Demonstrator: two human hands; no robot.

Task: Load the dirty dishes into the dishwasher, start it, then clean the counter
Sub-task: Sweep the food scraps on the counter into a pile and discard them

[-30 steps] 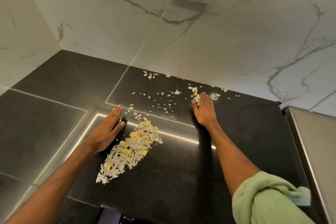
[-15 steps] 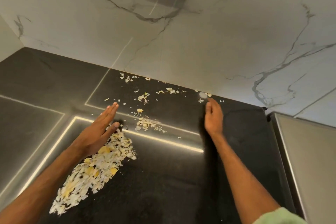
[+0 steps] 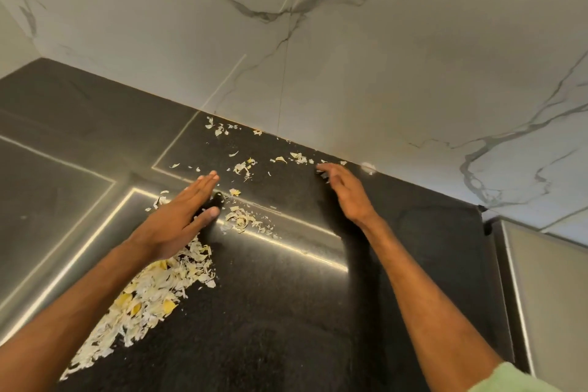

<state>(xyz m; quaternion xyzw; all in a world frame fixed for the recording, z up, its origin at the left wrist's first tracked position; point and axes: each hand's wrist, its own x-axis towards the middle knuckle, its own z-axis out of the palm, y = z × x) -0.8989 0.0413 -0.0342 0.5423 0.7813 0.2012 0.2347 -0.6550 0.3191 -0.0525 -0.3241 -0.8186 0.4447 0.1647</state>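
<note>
Grips nothing on either side. Keeps the left hand [image 3: 178, 219] straight-fingered and stood on edge against the counter [image 3: 286, 312], walling the top of the big pile of peel scraps [image 3: 152, 293], which trails off toward 7 o'clock. Holds the right hand [image 3: 346, 194] loose and slightly bent, fingertips down among flecks at the foot of the marble wall [image 3: 381, 73], at 3 o'clock of the left hand.

Has swept since a second ago: lay flat over the flecks then, turned edge-on half a second back, now angles toward 9 o'clock. Shows in the small clump [image 3: 238, 219] just beside the left thumb, denser than the thin scatter lying there a second ago. Leaves the pile itself as it was. Leaves loose bits [image 3: 241, 165] along the wall at 12 o'clock of that clump, plus one white fleck [image 3: 368, 168] at 3 o'clock of the right fingertips.

Puts the work in the counter-cleaning stage, probably several sweeps short of done.
</note>
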